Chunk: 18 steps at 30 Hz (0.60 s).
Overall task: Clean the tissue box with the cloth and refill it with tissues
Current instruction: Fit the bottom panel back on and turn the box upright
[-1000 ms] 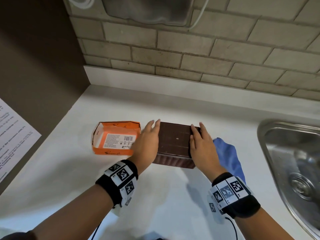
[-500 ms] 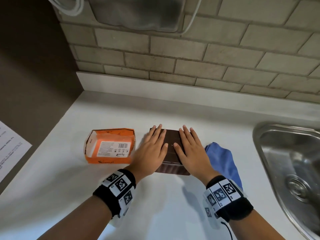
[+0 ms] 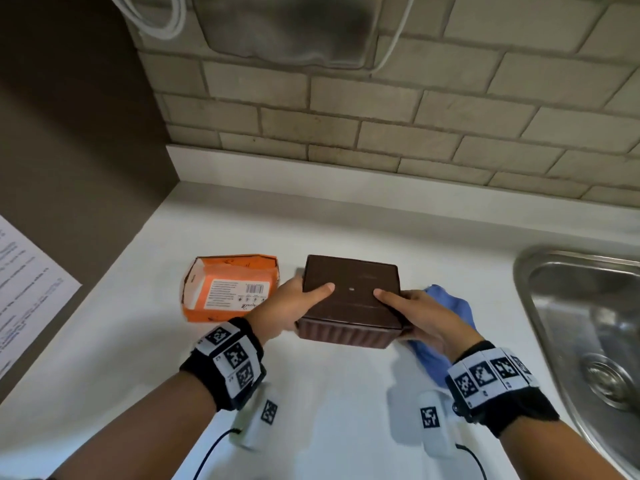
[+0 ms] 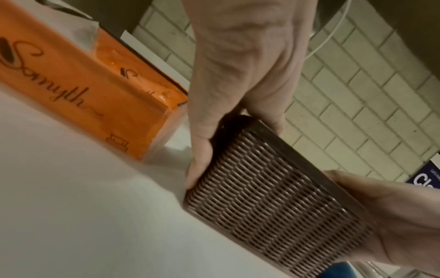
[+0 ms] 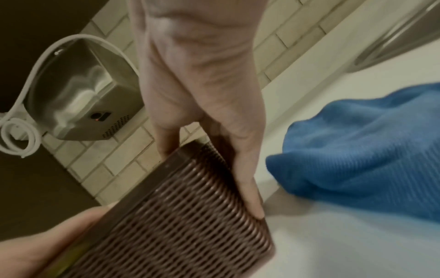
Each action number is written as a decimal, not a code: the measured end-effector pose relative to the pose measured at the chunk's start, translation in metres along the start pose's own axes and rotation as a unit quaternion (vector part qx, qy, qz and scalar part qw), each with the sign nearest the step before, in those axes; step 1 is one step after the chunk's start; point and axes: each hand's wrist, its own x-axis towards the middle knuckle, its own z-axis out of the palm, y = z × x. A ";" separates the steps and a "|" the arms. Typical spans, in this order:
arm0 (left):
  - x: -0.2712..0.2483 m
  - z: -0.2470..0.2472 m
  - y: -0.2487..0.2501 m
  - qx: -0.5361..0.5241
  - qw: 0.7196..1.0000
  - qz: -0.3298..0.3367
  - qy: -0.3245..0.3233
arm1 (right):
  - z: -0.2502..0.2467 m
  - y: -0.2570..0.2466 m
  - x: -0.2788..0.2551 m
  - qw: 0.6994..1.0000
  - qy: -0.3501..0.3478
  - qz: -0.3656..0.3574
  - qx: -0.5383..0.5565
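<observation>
A brown woven tissue box point(image 3: 349, 299) is held above the white counter point(image 3: 332, 393), its flat base facing up. My left hand point(image 3: 287, 306) grips its left side, thumb on the base, fingers down the wall. My right hand point(image 3: 415, 313) grips its right side the same way. The left wrist view shows the woven wall point(image 4: 273, 197) between both hands, and the right wrist view shows the same wall point(image 5: 181, 216). An orange tissue pack point(image 3: 230, 287) lies open on the counter to the left. A blue cloth point(image 3: 446, 327) lies crumpled to the right, partly behind my right hand.
A steel sink point(image 3: 588, 341) is set into the counter at the right. A tiled wall point(image 3: 415, 116) runs behind, with a metal dispenser point(image 3: 284, 26) and a white cable mounted on it. A dark panel with a paper sheet point(image 3: 24, 292) stands left.
Both hands went from lying flat on the box's base to gripping its two sides. The box has lifted off the counter.
</observation>
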 end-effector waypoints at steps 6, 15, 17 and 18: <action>-0.001 0.003 0.005 -0.029 0.999 -0.012 0.011 | 0.007 -0.005 0.000 0.999 0.024 0.017 0.019; -0.015 -0.006 0.018 -0.060 0.994 -0.078 -0.041 | -0.006 -0.017 -0.010 0.993 -0.051 0.052 -0.090; -0.019 -0.007 0.012 -0.052 0.997 -0.037 -0.040 | -0.008 -0.009 -0.015 0.995 -0.049 0.019 -0.088; -0.021 -0.008 0.009 -0.046 0.998 -0.017 -0.039 | -0.008 -0.005 -0.018 0.996 -0.043 -0.002 -0.078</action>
